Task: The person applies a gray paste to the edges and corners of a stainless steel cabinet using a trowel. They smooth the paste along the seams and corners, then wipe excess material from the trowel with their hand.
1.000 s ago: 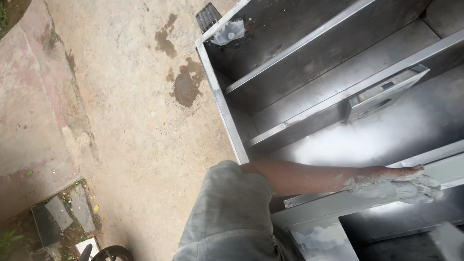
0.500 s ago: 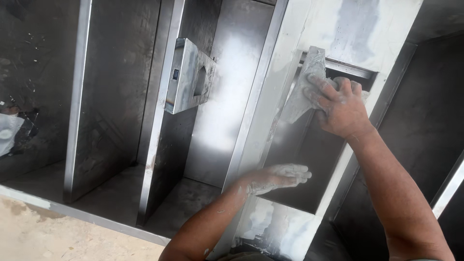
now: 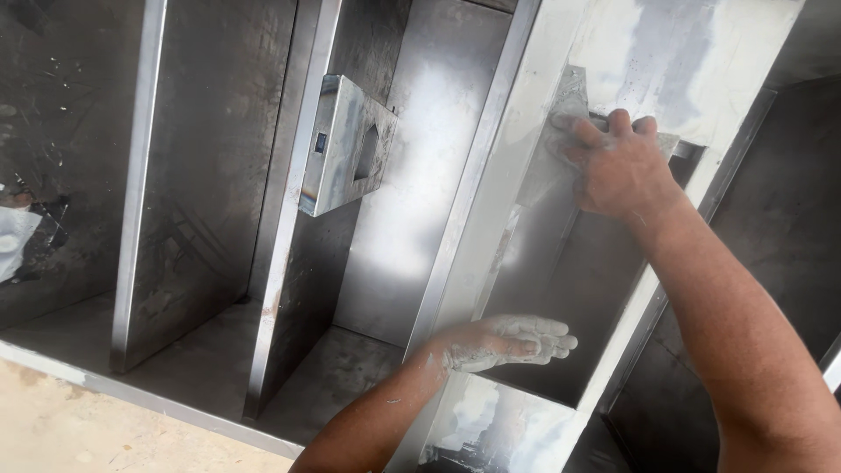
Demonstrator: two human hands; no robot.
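My right hand (image 3: 616,162) presses a grey, dusty sheet of sanding paper (image 3: 558,131) against a white-filled metal bar (image 3: 648,61) of a large steel gate frame (image 3: 473,184). The fingers are curled over the sheet at the top of a recessed panel. My left hand (image 3: 512,340), coated in white dust, lies flat with fingers together against the lower part of the same frame and holds nothing.
A square steel lock box (image 3: 343,144) is welded to a vertical bar left of my hands. More upright steel bars (image 3: 138,175) and dark sheet panels (image 3: 210,149) fill the left. Bare concrete ground (image 3: 79,434) shows at the bottom left, with a white rag (image 3: 13,236) at the far left edge.
The view swung from the ground and gate side to face the panels. My right hand has slid the sanding sheet up along the filled bar; my left hand stays braced.
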